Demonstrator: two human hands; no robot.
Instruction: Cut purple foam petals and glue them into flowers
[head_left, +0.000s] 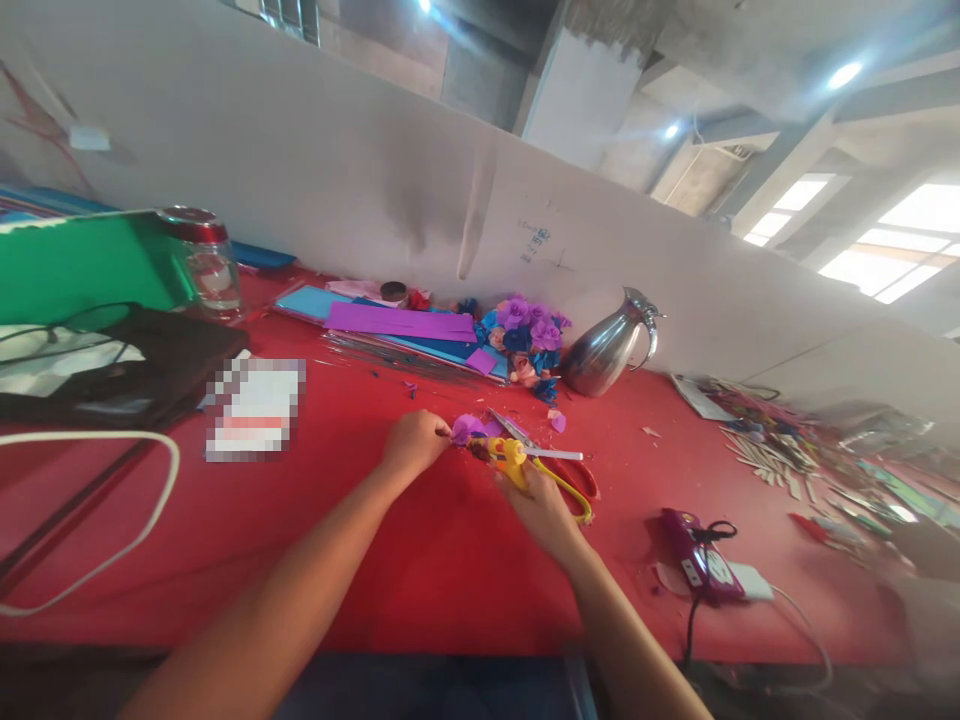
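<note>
My left hand (418, 444) is closed in a pinch on a small purple paper flower (466, 428) above the red table. In my right hand (541, 508) is a yellow hot glue gun (510, 458), its nozzle pointing left at the flower and touching it or very close to it. A white glue stick (559, 455) sticks out of the gun's back end. Scissors (581, 480) with red and yellow handles lie just beyond and right of the gun, partly hidden by it. A purple paper scrap (556, 420) rests nearby.
Purple paper strips (405, 322) lie on blue sheets along the wall. Finished paper flowers (525, 335) and a metal jug (611, 345) stand beside them. A purple power strip (701, 560) with cables sits at right, a glass jar (210, 265) at left. A white cable (169, 480) loops at the left.
</note>
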